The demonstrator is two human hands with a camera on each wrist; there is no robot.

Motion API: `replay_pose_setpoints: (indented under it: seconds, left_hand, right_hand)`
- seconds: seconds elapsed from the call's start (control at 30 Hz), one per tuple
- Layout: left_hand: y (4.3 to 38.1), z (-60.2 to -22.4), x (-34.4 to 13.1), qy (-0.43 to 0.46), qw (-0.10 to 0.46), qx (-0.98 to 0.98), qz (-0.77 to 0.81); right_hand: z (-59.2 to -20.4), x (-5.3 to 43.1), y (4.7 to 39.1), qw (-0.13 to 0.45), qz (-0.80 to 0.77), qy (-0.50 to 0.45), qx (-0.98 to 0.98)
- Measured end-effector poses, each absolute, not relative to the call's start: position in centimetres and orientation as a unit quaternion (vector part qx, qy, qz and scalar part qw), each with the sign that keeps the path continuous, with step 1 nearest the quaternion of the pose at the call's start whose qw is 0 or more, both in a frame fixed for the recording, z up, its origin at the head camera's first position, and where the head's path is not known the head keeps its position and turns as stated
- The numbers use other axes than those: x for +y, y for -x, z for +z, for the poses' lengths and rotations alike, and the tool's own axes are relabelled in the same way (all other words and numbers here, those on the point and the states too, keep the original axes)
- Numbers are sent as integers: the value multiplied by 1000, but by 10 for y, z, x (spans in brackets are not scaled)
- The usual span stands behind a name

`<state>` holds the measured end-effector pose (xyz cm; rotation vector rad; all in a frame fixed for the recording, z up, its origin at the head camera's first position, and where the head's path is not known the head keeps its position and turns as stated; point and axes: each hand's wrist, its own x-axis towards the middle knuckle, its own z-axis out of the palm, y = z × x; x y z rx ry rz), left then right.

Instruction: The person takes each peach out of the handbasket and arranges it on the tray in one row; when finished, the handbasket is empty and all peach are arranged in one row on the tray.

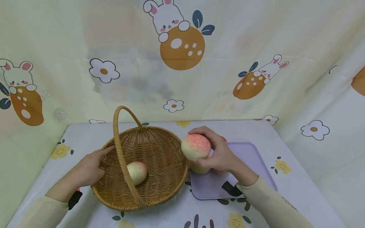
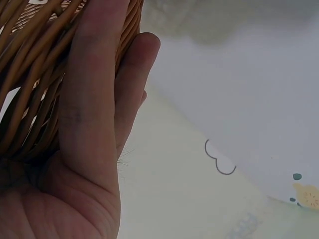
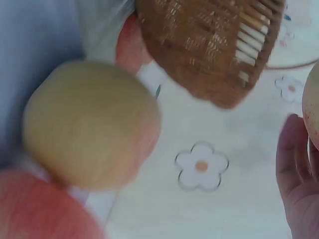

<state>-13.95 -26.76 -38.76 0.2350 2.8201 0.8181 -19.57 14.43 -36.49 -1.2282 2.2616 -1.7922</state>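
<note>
My right hand grips a pink-and-cream peach above the left edge of a lilac tray. In the right wrist view, only part of that held peach shows at the right border. Below it another peach lies on the tray, partly hidden by the hand. My left hand holds the left rim of a wicker basket, its fingers along the outer weave in the left wrist view. Inside the basket rests one pale peach, partly behind the handle.
The basket's tall arched handle rises over its left half. More reddish fruit shows around my right hand on the tray, mostly covered. A flowered cloth covers the table, and a patterned curtain hangs behind it.
</note>
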Motion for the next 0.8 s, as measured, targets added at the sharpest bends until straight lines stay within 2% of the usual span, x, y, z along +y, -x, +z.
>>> replay_pose_setpoints:
  seconds: [0.17,0.47,0.8]
  left_hand:
    - [139,-387,-267,-76,98,953,276]
    - [140,-387,-267,-72,101,955,270]
    - [139,-386,-265,-65,106,954,274]
  right_hand:
    - [-368,172,197,-21,-559,369,742]
    - [-379,219,200,-30,-524,301,796]
    - [-395,268,207,-32,-389,213,896]
